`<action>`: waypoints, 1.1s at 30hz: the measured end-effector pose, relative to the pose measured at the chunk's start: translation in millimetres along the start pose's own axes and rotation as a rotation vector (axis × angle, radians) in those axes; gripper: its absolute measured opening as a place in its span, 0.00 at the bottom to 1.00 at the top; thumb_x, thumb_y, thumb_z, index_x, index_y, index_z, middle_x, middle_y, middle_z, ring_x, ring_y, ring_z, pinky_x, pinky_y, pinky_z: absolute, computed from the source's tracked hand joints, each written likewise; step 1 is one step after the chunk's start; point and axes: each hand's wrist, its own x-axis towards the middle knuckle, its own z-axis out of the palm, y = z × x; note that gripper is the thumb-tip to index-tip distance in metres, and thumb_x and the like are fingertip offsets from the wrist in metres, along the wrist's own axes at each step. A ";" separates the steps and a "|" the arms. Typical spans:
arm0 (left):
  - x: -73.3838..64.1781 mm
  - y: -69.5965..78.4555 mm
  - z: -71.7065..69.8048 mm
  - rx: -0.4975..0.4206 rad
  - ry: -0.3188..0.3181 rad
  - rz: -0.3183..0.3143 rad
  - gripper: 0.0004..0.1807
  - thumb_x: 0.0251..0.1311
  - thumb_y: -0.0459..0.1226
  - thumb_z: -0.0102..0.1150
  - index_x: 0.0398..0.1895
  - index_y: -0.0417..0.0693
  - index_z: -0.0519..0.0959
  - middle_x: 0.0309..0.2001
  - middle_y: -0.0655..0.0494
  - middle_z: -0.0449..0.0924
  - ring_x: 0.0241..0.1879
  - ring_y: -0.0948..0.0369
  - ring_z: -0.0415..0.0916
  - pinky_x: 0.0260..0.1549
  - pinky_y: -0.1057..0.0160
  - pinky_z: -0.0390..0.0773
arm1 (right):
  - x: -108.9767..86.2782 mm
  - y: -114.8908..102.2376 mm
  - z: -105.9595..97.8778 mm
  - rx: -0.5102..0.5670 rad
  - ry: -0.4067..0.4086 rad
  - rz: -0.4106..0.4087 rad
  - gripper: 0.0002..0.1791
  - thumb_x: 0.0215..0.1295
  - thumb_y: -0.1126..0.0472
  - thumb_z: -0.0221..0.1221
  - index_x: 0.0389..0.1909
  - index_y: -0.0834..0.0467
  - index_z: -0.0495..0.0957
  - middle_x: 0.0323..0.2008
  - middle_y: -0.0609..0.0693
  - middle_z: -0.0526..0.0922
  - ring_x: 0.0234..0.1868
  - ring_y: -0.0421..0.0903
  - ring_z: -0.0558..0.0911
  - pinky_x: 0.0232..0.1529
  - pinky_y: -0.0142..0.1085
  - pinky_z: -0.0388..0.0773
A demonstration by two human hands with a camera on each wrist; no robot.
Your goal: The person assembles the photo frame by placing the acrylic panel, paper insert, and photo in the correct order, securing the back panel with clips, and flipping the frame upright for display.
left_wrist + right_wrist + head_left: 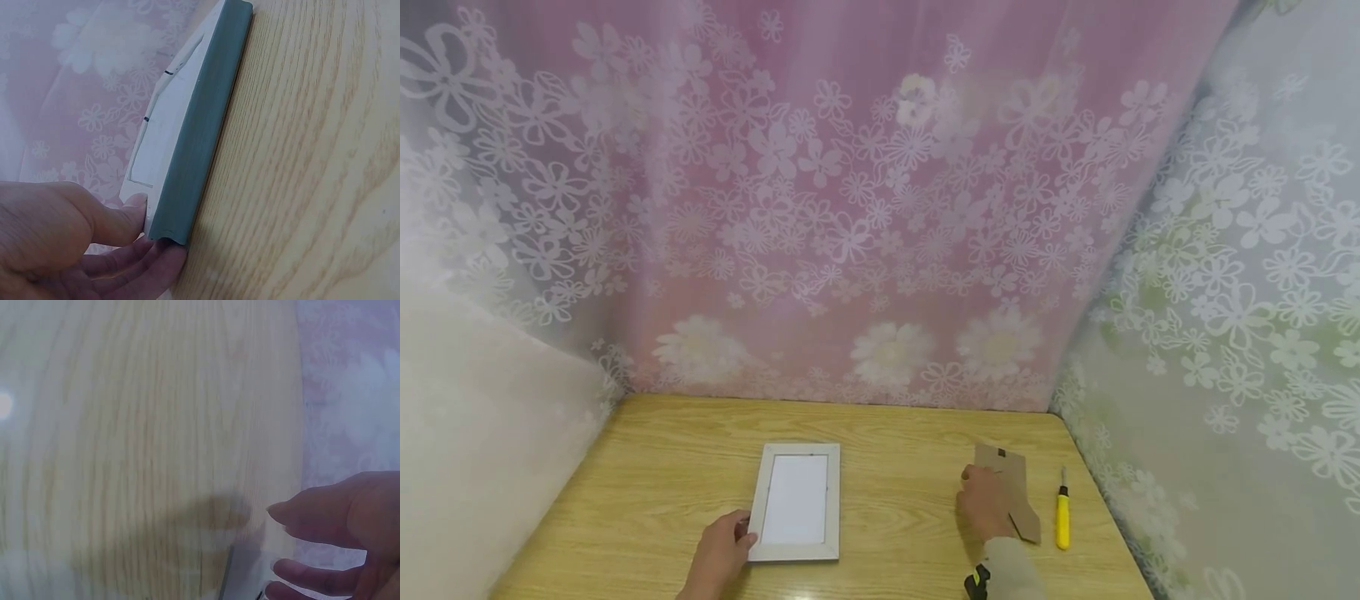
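Note:
A white picture frame [832,500] lies on the table at centre left, a white sheet [795,502] filling its opening. Small dark tabs and a teal outer edge [199,137] show in the left wrist view. My left hand [721,550] holds the frame's near left corner, thumb on top and fingers beneath. To the right, my right hand [985,504] is over a brown cardboard backing board [1011,479] and hides part of it. In the right wrist view the thumb [312,515] and fingers are spread apart above the board's corner [240,572], nothing between them.
A screwdriver [1063,517] with a yellow handle lies right of the board, near the table's right edge. The wood-grain table [895,475] meets a pink flowered curtain [865,250] at the back. Pale cloth hangs along both sides.

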 end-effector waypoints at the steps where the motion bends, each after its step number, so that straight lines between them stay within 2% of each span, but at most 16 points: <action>1: -0.1 -0.1 0.1 0.001 0.001 0.002 0.16 0.60 0.28 0.67 0.51 0.30 0.82 0.34 0.51 0.83 0.35 0.58 0.77 0.37 0.54 0.79 | 1.5 3.6 -2.3 -0.020 0.003 0.003 0.13 0.58 0.71 0.62 0.45 0.68 0.83 0.41 0.65 0.86 0.39 0.62 0.84 0.35 0.52 0.82; 6: 0.0 -0.7 0.7 0.000 0.006 0.006 0.16 0.60 0.28 0.67 0.51 0.31 0.82 0.33 0.51 0.83 0.34 0.58 0.76 0.37 0.56 0.78 | 8.7 20.2 -9.9 -0.105 -0.014 0.040 0.09 0.64 0.70 0.59 0.43 0.65 0.84 0.35 0.63 0.85 0.30 0.54 0.81 0.27 0.47 0.77; 9: 0.0 -1.2 1.2 0.006 0.007 0.013 0.16 0.59 0.28 0.67 0.50 0.31 0.82 0.33 0.52 0.82 0.34 0.58 0.76 0.36 0.56 0.77 | 9.3 28.1 -14.1 -0.104 -0.050 0.100 0.09 0.70 0.69 0.55 0.43 0.65 0.83 0.37 0.66 0.82 0.34 0.60 0.79 0.31 0.53 0.77; 11: -0.5 -0.7 1.0 0.008 0.006 0.013 0.16 0.59 0.28 0.67 0.50 0.31 0.82 0.33 0.52 0.82 0.34 0.59 0.76 0.36 0.57 0.77 | 8.4 32.2 -16.7 -0.096 -0.058 0.146 0.10 0.70 0.69 0.53 0.44 0.65 0.82 0.41 0.69 0.80 0.37 0.65 0.77 0.33 0.59 0.77; 17: -1.2 1.2 0.5 0.008 0.004 0.010 0.16 0.60 0.28 0.67 0.51 0.31 0.82 0.32 0.52 0.81 0.33 0.59 0.75 0.35 0.58 0.76 | 8.6 45.2 -17.7 -0.127 -0.055 0.192 0.14 0.71 0.68 0.52 0.52 0.64 0.81 0.46 0.75 0.77 0.44 0.75 0.75 0.41 0.68 0.76; 23: -1.5 1.2 -0.1 0.003 0.012 0.011 0.16 0.59 0.28 0.67 0.50 0.31 0.82 0.32 0.52 0.81 0.33 0.59 0.75 0.34 0.58 0.75 | 9.2 51.5 -19.7 -0.130 -0.077 0.221 0.15 0.75 0.66 0.51 0.56 0.64 0.81 0.48 0.76 0.77 0.48 0.77 0.75 0.43 0.69 0.76; 33: -0.3 -0.5 1.4 0.008 0.013 0.018 0.16 0.59 0.28 0.67 0.51 0.31 0.82 0.31 0.53 0.81 0.33 0.59 0.75 0.35 0.59 0.75 | 11.1 49.3 -19.3 -0.065 -0.058 0.222 0.16 0.75 0.69 0.50 0.55 0.65 0.82 0.46 0.74 0.81 0.42 0.73 0.80 0.40 0.63 0.81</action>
